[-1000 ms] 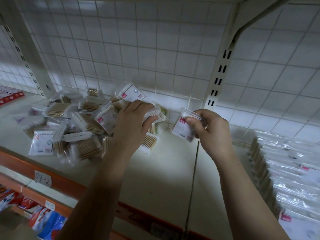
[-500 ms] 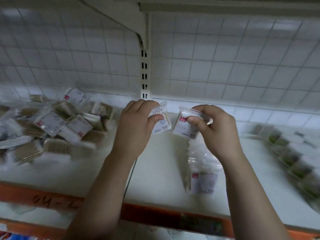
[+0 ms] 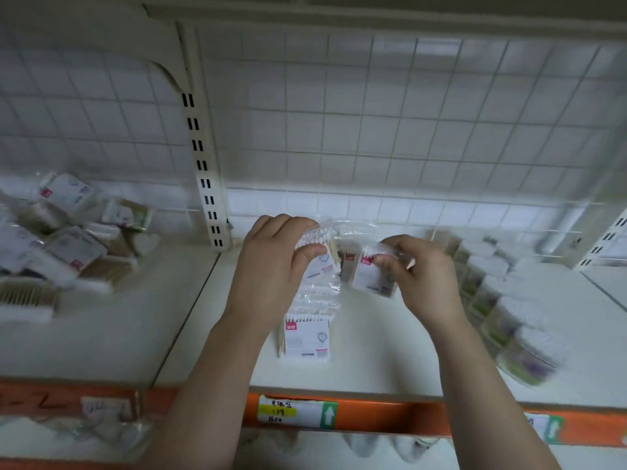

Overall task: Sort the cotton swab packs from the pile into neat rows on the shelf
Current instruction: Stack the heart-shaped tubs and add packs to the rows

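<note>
Currently, your L hand (image 3: 271,269) grips one cotton swab pack (image 3: 310,237) by its top end: thumb in front, fingers curled over the back, white swab tips showing between them. Your R hand (image 3: 424,279) pinches a second pack (image 3: 368,278) at its upper edge, thumb and forefinger closed on the plastic, label w/ red mark facing you. Both packs are held clear of the shelf (image 3: 390,354), just beside each other, near centre of view.

Directly below your hands, a row (image 3: 315,300) of packs runs front to back on the shelf. Its front pack (image 3: 307,339) stands upright, label toward you. The packs behind it are partly hidden by your L hand, so count not readable.

Pile (image 3: 68,245) of loose packs lies in the section left of the slotted upright (image 3: 203,171), well apart from both hands; packs lie at mixed angles, some overlapping. Blurred, no detail.

To the right, other stock (image 3: 509,320) w/ green and purple labels stands in rows near your R forearm; too blurred to identify.

Wire grid (image 3: 373,130) backs the shelf. Orange rail (image 3: 380,417) on the front edge carries a price label (image 3: 295,412), white and yellow w/ a green arrow panel.
</note>
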`<state>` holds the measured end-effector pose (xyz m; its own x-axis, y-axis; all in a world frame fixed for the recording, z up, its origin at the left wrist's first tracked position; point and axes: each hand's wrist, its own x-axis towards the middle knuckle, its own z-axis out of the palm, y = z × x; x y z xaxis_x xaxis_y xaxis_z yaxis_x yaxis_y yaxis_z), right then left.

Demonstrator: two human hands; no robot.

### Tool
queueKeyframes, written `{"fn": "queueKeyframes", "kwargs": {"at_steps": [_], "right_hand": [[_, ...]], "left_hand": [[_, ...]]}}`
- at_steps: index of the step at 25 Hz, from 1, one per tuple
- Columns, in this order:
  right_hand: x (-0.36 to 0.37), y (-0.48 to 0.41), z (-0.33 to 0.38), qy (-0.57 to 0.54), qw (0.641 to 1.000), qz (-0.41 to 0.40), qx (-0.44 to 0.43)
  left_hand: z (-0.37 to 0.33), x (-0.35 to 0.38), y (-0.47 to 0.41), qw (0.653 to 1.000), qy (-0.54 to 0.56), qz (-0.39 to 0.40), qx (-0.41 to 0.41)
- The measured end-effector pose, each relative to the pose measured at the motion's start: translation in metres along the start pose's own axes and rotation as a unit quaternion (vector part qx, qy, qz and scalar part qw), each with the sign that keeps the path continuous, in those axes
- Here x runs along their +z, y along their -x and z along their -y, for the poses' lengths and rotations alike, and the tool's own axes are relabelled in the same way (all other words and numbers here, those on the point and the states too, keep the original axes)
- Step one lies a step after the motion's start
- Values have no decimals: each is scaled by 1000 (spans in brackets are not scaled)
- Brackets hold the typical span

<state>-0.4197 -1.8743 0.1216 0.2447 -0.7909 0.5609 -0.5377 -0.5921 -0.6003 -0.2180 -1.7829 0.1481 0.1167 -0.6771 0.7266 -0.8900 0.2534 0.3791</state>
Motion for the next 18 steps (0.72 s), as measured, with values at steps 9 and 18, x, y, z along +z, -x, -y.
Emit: {"fn": "queueKeyframes", "kwargs": {"at_steps": [9, 18], "right_hand": [[31, -13, -30, 38, 996, 78, -22], [48, -18, -43, 8, 998, 60, 4]], "left_hand": [[-8, 2, 7, 1000, -22, -9, -15], [2, -2, 6, 999, -33, -13, -17]]}}
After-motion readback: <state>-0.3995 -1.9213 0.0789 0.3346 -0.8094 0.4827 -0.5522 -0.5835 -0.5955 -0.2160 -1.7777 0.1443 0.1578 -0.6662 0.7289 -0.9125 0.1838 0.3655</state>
